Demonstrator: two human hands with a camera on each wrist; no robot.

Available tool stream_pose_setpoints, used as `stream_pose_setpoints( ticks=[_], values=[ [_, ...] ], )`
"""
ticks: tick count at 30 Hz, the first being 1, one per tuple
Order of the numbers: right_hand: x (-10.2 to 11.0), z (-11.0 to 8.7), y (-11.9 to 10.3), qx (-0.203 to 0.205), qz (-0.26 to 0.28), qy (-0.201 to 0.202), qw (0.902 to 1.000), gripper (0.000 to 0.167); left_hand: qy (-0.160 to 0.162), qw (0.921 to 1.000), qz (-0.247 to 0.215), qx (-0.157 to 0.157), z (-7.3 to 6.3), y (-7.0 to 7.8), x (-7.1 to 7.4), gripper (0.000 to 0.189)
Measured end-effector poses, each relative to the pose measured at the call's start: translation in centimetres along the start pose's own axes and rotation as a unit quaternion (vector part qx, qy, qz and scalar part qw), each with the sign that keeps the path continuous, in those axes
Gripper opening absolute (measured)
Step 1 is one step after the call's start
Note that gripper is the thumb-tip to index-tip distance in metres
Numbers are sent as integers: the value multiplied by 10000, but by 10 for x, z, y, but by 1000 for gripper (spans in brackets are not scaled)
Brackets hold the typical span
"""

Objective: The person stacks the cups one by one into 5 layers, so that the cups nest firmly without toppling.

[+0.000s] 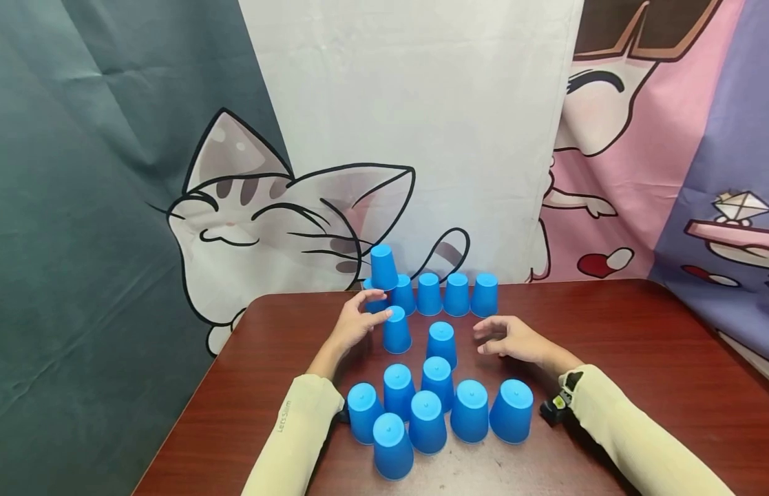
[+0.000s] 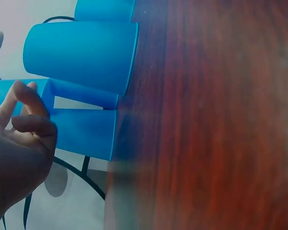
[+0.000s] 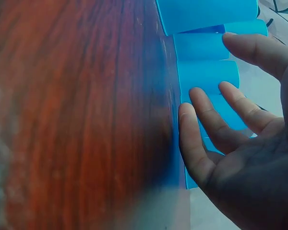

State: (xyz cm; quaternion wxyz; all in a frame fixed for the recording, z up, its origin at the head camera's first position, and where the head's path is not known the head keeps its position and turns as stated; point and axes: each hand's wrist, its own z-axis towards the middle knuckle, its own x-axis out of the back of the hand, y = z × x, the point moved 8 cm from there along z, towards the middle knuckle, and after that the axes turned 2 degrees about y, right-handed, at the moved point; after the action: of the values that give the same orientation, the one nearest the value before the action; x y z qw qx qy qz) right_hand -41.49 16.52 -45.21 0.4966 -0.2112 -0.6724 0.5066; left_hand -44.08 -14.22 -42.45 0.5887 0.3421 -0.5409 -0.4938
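Observation:
My left hand point(image 1: 354, 324) is beside a blue upside-down cup point(image 1: 397, 332), thumb tip right at its upper edge in the head view. Its fingers are bent loosely and hold nothing. Just beyond them, another blue cup point(image 1: 383, 267) sits on top of the left end of a back row. My right hand point(image 1: 513, 340) hovers right of a single blue cup point(image 1: 443, 344), with fingers spread and nothing held. In the right wrist view the fingers point(image 3: 209, 117) overlap the back row cups point(image 3: 209, 76).
Nearer the front edge stands a cluster of several upside-down blue cups point(image 1: 427, 421). The back row point(image 1: 456, 296) stands near the far edge of the brown wooden table point(image 1: 607, 358). Behind it hangs a cartoon-printed curtain point(image 1: 458, 138).

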Motion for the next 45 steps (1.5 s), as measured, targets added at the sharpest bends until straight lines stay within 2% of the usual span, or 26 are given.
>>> stream_pose_setpoints(
  ticks=[5,8,15,23,31,38,41,45],
  values=[
    [0,3,-3,148,-63,-89,9998,45,-575,9979,284,5,1,-1,-2,63],
    [-2,5,-5,309,-151,-138,9993,44,-712,9969,336,-14,1,-2,-1,65],
    [-9,11,-12,386,-253,-231,9987,44,-823,9961,328,56,0,-4,-7,58],
    [-20,19,-24,525,-214,-499,9971,46,-921,9949,419,19,2,-8,-12,61],
    [-33,28,-30,678,-211,-689,9951,50,-846,9953,460,50,3,-12,-11,56],
    [-37,31,-31,703,-114,-774,9945,52,-862,9950,510,-25,5,-8,-13,52],
    [-41,32,-35,825,-36,-867,9928,50,-848,9951,499,-120,6,-5,-12,51],
    [-49,34,-36,986,46,-1068,9894,44,-796,9954,534,-39,4,-8,-10,49]
  ],
)
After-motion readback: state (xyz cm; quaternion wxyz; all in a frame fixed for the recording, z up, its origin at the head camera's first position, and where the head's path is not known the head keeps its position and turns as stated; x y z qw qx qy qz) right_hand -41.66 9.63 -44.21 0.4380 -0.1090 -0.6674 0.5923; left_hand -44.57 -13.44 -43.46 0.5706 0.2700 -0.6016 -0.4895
